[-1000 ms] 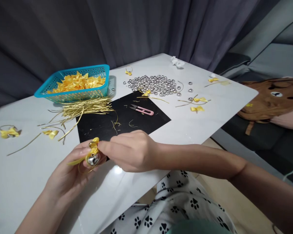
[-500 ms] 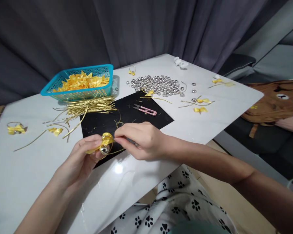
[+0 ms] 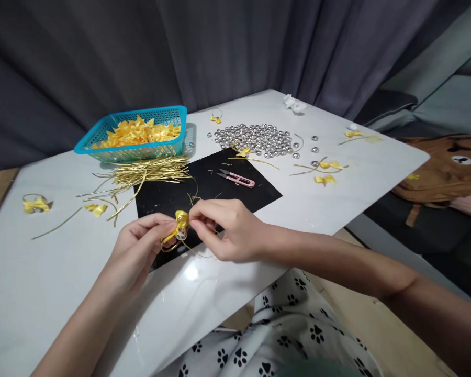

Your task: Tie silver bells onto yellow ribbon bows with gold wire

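Observation:
My left hand (image 3: pixel 141 248) pinches a yellow ribbon bow (image 3: pixel 181 215) between thumb and fingers, above the front part of the black mat (image 3: pixel 168 196). A silver bell (image 3: pixel 181 233) sits against the bow, partly covered by it. A gold cord loops beneath the bow, and a thin loose length trails to the right below my hands. At the bow's right edge, the thumb and forefinger of my right hand (image 3: pixel 231 230) are pressed together; what lies between them is hidden. Pink-handled thread snips (image 3: pixel 237 179) lie on the mat beyond my right hand.
A blue basket (image 3: pixel 131 150) of yellow bows stands at the back left, with a bundle of gold cords (image 3: pixel 153 172) before it. Silver bells (image 3: pixel 259 139) are heaped at the back of the white table (image 3: pixel 82 272). Bows and cords lie at both sides; crumpled white tissue (image 3: pixel 294 103) is farther back.
Both hands have shifted slightly, the left one rightward with the bow. The bow and bell have turned, so less of the bell shows. My right fingertips are now closer against the bow.

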### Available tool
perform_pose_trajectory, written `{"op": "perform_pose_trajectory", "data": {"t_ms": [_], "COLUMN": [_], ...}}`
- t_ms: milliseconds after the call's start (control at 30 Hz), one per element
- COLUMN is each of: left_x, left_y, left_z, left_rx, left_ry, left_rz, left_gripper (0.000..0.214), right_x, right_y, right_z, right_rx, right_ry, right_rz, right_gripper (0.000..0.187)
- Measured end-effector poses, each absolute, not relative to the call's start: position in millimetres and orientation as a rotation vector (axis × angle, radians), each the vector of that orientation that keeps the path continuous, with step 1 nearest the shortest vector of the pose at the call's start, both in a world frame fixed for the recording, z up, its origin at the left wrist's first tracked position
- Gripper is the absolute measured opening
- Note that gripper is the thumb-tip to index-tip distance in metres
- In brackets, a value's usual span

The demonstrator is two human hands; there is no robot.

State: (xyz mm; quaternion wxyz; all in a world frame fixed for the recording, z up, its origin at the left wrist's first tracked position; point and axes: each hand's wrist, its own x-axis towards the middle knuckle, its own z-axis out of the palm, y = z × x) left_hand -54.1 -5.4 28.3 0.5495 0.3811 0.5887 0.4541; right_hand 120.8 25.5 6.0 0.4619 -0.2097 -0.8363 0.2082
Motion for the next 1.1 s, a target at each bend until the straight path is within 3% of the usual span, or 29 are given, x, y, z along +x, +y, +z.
{"op": "perform_pose_trajectory", "data": {"t_ms": [367, 567, 1100], "left_x": [-56, -59, -53], "left_y": [-5, -4, -5], "left_z": [24, 21, 21], "left_rx": [1.096, 1.339, 1.475], "left_ry": [1.496, 1.581, 1.537], "left_rz": [1.108, 1.049, 1.093], "left_gripper": [0.011, 0.018, 0.019], "right_x": [115, 119, 108], "right_y": [27, 36, 48], "right_z": [-1, 10, 17], "right_rx": [-0.584, -0.604, -0.485], "right_ry": [-2.007, -2.018, -2.111], "right_rz": [0.628, 0.507, 0.798], "right_gripper": [0.012, 0.014, 0.01]}}
